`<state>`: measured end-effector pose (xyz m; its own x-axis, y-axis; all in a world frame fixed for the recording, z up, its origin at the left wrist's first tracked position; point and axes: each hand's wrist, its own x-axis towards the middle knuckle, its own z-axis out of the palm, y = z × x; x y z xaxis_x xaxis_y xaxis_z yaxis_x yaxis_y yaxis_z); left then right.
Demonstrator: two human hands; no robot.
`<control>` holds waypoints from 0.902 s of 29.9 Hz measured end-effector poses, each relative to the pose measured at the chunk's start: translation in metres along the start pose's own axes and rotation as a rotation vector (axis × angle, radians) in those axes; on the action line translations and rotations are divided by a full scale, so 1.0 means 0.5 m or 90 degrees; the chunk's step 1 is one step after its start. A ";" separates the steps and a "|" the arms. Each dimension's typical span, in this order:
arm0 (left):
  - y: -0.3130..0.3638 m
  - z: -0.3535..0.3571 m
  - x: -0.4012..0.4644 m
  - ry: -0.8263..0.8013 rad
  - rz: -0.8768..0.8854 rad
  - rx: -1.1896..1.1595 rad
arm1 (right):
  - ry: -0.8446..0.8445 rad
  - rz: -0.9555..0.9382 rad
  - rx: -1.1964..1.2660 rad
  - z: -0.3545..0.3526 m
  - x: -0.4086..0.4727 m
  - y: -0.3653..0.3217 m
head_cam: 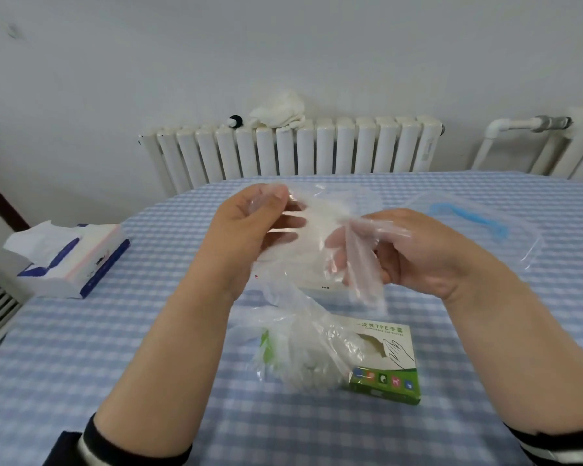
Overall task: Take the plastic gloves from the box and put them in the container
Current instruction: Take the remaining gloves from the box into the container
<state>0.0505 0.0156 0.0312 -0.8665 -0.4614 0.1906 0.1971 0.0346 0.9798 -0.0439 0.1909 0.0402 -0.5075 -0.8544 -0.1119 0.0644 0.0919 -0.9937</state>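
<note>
You hold the plastic gloves in the air between both hands, above the middle of the worktop, with the thin, clear, crinkled film stretched roughly left to right. Your left hand pinches one end between thumb and fingers, closed on the film; your right hand grips the other end, its fingers curled in with a fold of film draped over them and narrow finger-shaped strips hanging downward. From the held bunch a loose tail of the same film trails down to the box, which lies flat on the worktop just below your hands, a low rectangular carton, white on top with a printed hand outline and green along its side; a rumpled heap of film covers its left half. The container sits to your right, past your right hand, a clear shallow rectangular tub with rounded corners and something blue inside it. A soft pack of tissues, white and dark blue, rests near the worktop's left edge. The worktop wears a blue-and-white checked cloth.
</note>
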 end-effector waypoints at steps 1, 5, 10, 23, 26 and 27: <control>0.001 -0.001 0.001 0.017 -0.006 -0.030 | -0.021 0.029 -0.026 -0.001 -0.002 -0.001; 0.010 -0.006 0.002 0.043 -0.016 -0.026 | -0.044 0.124 -0.156 -0.004 -0.003 -0.004; 0.013 -0.001 -0.005 0.029 -0.008 0.076 | 0.012 -0.013 -0.133 0.010 0.008 0.005; 0.008 0.004 -0.007 0.049 0.092 0.139 | 0.211 -0.160 0.086 0.031 0.014 0.001; 0.001 0.002 -0.006 -0.002 0.034 0.138 | 0.286 -0.217 0.186 0.023 0.017 -0.004; -0.001 0.004 -0.006 -0.028 0.012 0.129 | 0.310 -0.237 0.207 0.023 0.018 -0.004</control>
<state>0.0521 0.0186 0.0305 -0.8833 -0.4203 0.2078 0.1212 0.2234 0.9672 -0.0388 0.1772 0.0412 -0.8686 -0.4655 0.1698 0.0267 -0.3860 -0.9221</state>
